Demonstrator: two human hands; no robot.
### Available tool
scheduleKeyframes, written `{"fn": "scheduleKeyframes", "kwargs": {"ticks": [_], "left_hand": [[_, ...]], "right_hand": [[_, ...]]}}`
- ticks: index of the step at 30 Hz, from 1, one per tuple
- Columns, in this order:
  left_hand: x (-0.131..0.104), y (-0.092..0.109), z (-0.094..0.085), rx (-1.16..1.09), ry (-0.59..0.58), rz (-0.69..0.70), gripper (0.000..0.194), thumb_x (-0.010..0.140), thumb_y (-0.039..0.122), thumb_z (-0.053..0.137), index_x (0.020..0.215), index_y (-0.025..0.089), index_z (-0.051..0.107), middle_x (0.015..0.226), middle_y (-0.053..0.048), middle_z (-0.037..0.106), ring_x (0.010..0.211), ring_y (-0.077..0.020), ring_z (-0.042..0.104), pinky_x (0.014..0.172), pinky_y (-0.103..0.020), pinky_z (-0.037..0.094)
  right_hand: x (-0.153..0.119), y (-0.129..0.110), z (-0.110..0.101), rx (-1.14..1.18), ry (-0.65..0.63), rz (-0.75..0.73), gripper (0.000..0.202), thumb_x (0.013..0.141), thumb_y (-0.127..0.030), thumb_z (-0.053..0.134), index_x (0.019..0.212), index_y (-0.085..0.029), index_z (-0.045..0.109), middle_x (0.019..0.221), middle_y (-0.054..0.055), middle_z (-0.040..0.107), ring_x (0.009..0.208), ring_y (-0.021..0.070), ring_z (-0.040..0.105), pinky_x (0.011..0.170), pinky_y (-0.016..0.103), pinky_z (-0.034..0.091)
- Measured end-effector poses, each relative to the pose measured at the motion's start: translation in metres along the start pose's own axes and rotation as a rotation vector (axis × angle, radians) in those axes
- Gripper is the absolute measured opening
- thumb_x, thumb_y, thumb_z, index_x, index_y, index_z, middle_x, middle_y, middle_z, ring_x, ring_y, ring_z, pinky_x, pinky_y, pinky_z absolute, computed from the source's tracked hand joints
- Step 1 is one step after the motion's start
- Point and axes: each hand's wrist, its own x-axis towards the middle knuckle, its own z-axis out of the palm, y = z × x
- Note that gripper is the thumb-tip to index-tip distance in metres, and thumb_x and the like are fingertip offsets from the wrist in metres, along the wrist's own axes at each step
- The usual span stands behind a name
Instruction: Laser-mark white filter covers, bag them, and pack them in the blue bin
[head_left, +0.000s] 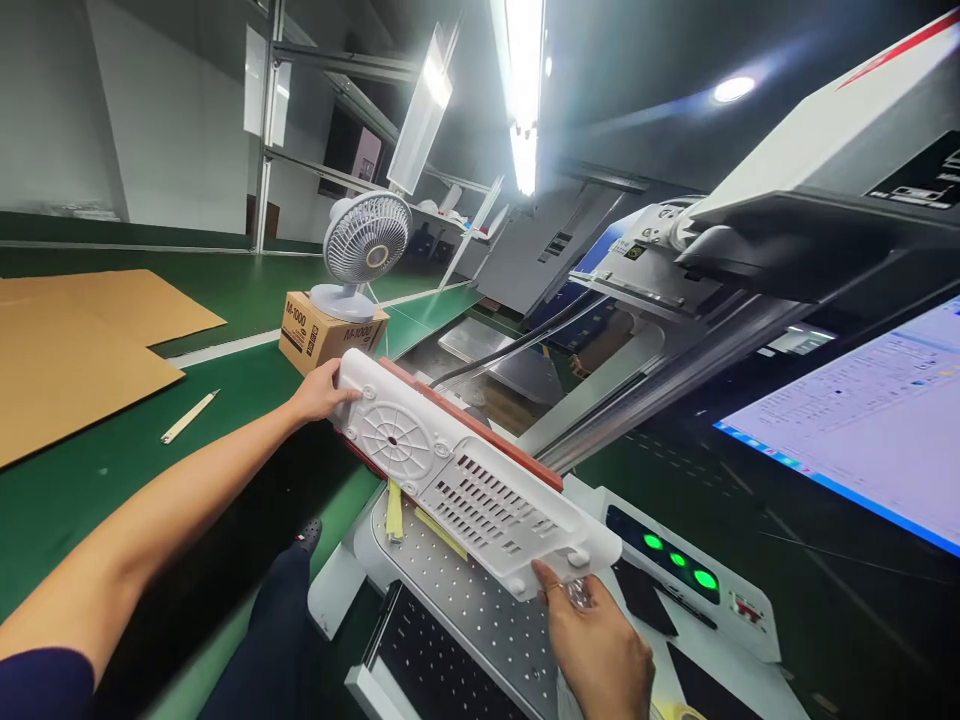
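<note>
A long white plastic panel (491,500) with a round spoked pattern and rows of slots is held tilted between my two hands. My left hand (319,392) grips its upper left end, thumb over the face. At the lower right corner, my right hand (596,645) pinches the edge; a small clear, shiny bit shows by the fingertips, too small to name. A reddish-brown strip (480,425) runs along the panel's far edge. Beneath lies a perforated metal plate (457,590) with yellow strips (394,512) on it. Whether the panel touches the plate I cannot tell.
A white machine head (637,255) overhangs from the right, near a lit monitor (862,410). A control panel with green lights (679,560) sits below. To the left are a fan (367,240) on a carton (315,335), a cutter knife (189,417) and cardboard (82,350).
</note>
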Motion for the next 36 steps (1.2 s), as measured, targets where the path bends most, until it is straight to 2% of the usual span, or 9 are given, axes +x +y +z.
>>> {"fn": "scheduleKeyframes", "kwargs": {"ticks": [7,14,19,23,26,29,36], "left_hand": [[0.009,0.005,0.005,0.034,-0.007,-0.019,0.072,0.073,0.05,0.089,0.133,0.018,0.065,0.127,-0.014,0.076,0.115,-0.0385,0.07,0.098,-0.049,0.053],[0.012,0.005,0.006,0.024,-0.002,-0.012,0.07,0.071,0.048,0.09,0.13,0.02,0.065,0.126,-0.012,0.076,0.114,-0.0371,0.07,0.098,-0.048,0.053],[0.011,0.001,0.009,-0.025,-0.01,0.002,0.071,0.074,0.053,0.086,0.131,0.019,0.063,0.121,-0.011,0.076,0.11,-0.035,0.07,0.096,-0.047,0.055],[0.015,0.006,0.009,-0.08,-0.006,0.05,0.078,0.073,0.052,0.087,0.139,0.019,0.061,0.13,-0.012,0.074,0.119,-0.0349,0.068,0.104,-0.048,0.053],[0.017,0.006,0.01,-0.137,-0.014,0.07,0.084,0.07,0.053,0.09,0.141,0.018,0.06,0.136,-0.014,0.072,0.126,-0.0364,0.067,0.11,-0.05,0.052],[0.015,0.002,0.012,-0.154,-0.017,0.026,0.085,0.07,0.058,0.091,0.139,0.019,0.059,0.135,-0.014,0.073,0.124,-0.0369,0.068,0.109,-0.052,0.054],[0.017,0.002,0.006,-0.02,-0.015,0.015,0.084,0.068,0.066,0.089,0.131,0.019,0.058,0.122,-0.012,0.074,0.113,-0.0355,0.07,0.099,-0.05,0.057]], "right_hand": [[0.012,-0.006,-0.001,-0.008,-0.034,0.006,0.05,0.091,-0.076,0.036,0.093,-0.032,0.06,0.097,0.012,0.081,0.094,0.0405,0.069,0.08,0.044,0.046],[0.019,-0.005,0.0,-0.005,-0.009,-0.01,0.05,0.093,-0.072,0.039,0.102,-0.032,0.067,0.102,0.013,0.082,0.093,0.0407,0.07,0.079,0.044,0.047],[0.019,0.0,0.006,0.021,0.017,-0.039,0.045,0.096,-0.067,0.044,0.102,-0.03,0.069,0.103,0.01,0.083,0.093,0.0384,0.071,0.079,0.042,0.047],[0.021,0.006,0.014,0.078,0.025,-0.062,0.041,0.098,-0.062,0.051,0.106,-0.028,0.072,0.098,0.01,0.083,0.093,0.0363,0.074,0.078,0.04,0.047],[0.023,0.008,0.018,0.124,0.079,-0.063,0.037,0.098,-0.057,0.057,0.108,-0.028,0.076,0.095,0.009,0.083,0.089,0.0325,0.075,0.074,0.037,0.047],[0.025,0.006,0.016,0.143,0.11,-0.075,0.031,0.098,-0.054,0.06,0.103,-0.027,0.076,0.095,0.008,0.083,0.089,0.0306,0.075,0.074,0.035,0.047],[0.034,-0.004,0.015,0.194,0.031,-0.045,0.022,0.104,-0.043,0.06,0.109,-0.026,0.072,0.08,0.003,0.08,0.086,0.0278,0.074,0.076,0.032,0.042]]}}
